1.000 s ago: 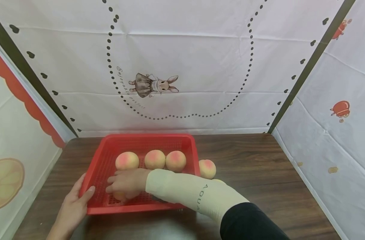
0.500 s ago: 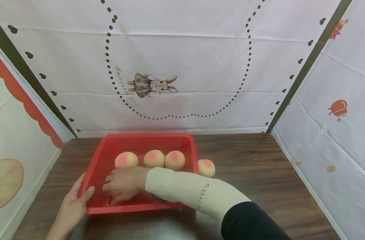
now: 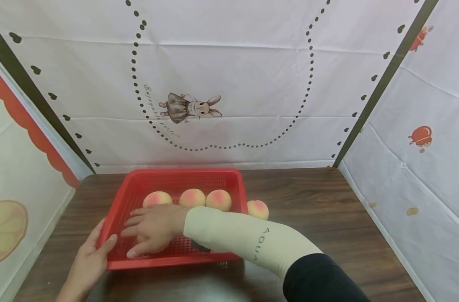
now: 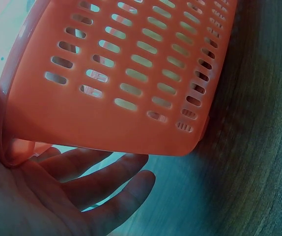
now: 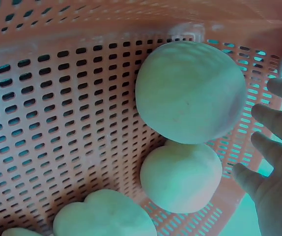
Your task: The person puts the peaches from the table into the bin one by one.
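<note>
A red plastic basket [image 3: 188, 175] with slotted walls stands on the table, with several yellow-pink peaches inside. My left hand [image 3: 86, 256] grips its left rim, thumb over the edge; in the left wrist view the fingers [image 4: 106, 182] lie beneath the rim. Inside the basket, my right hand [image 3: 154, 226] spreads its fingers over a peach that it mostly hides in the head view. Those fingers stand apart from the nearest peach [image 5: 190, 93] in the right wrist view. Along the back lie a left peach [image 3: 157, 198], a middle peach [image 3: 192, 198] and a right peach [image 3: 219, 200].
Another peach [image 3: 258, 209] lies on the wooden table [image 3: 308, 197], just outside the basket's right wall. A dark object [image 3: 200, 246] shows below my right forearm, its kind unclear. Printed white cloth walls [image 3: 252, 84] enclose the table at the back and sides.
My right hand has spread its fingers and lifted off the peach at the basket's front left, shifting slightly left. My left hand keeps its grip on the rim.
</note>
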The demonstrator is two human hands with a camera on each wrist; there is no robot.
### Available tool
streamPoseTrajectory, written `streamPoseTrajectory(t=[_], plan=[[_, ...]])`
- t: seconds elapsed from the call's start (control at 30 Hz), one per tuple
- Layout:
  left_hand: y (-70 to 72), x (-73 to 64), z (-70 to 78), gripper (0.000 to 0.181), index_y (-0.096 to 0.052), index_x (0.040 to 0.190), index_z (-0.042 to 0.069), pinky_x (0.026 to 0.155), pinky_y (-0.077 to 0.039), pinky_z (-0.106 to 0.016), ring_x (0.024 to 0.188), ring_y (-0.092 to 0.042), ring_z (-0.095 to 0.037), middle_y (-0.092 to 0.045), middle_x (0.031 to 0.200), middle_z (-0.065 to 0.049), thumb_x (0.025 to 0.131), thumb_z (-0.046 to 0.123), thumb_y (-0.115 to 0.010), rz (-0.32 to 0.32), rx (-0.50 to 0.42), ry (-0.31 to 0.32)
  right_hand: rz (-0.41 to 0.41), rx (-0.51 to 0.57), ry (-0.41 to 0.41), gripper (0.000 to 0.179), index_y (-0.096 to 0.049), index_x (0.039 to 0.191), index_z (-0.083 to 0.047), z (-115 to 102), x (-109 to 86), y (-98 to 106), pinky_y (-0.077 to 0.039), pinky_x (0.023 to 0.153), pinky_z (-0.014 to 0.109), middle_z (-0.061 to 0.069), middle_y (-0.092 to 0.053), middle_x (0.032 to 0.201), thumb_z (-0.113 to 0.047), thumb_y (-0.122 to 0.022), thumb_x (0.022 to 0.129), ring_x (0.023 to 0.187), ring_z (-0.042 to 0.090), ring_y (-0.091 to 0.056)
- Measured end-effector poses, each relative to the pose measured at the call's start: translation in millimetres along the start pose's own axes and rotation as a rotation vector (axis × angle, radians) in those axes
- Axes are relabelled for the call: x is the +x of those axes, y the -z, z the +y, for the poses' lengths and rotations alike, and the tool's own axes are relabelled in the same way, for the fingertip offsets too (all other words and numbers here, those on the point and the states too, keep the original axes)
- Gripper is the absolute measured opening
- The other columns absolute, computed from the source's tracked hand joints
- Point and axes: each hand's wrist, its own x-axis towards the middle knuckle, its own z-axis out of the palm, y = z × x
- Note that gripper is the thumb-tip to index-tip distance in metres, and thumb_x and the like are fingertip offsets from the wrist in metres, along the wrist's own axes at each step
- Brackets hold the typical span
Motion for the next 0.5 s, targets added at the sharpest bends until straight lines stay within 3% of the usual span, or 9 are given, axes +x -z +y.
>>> streamPoseTrajectory(t=[0.3, 0.5], plan=[[-0.9, 2.2, 0.1, 0.076, 0.009, 0.168, 0.019, 0.092, -0.064, -0.041, 0.140, -0.047, -0.048, -0.022, 0.167, -0.032, 0.112, 0.041, -0.038, 0.002, -0.012, 0.010, 0.026, 0.046, -0.002, 0.074, -0.018, 0.163, -0.051, 10.9, -28.7, 2.4, -0.009, 0.133, 0.025, -0.029, -0.015, 0.170, -0.078, -0.039, 0.097, 0.162, 0.001, 0.001], [-2.0, 3.3, 0.4, 0.077, 0.010, 0.168, 0.020, 0.093, -0.063, -0.046, 0.139, -0.047, -0.047, -0.023, 0.166, -0.031, 0.112, 0.040, -0.038, 0.014, -0.021, 0.043, 0.069, 0.078, 0.013, 0.075, -0.018, 0.163, -0.052, 17.4, -57.1, -3.5, -0.010, 0.134, 0.028, -0.028, -0.014, 0.171, -0.077, -0.042, 0.097, 0.162, 0.001, 0.001]])
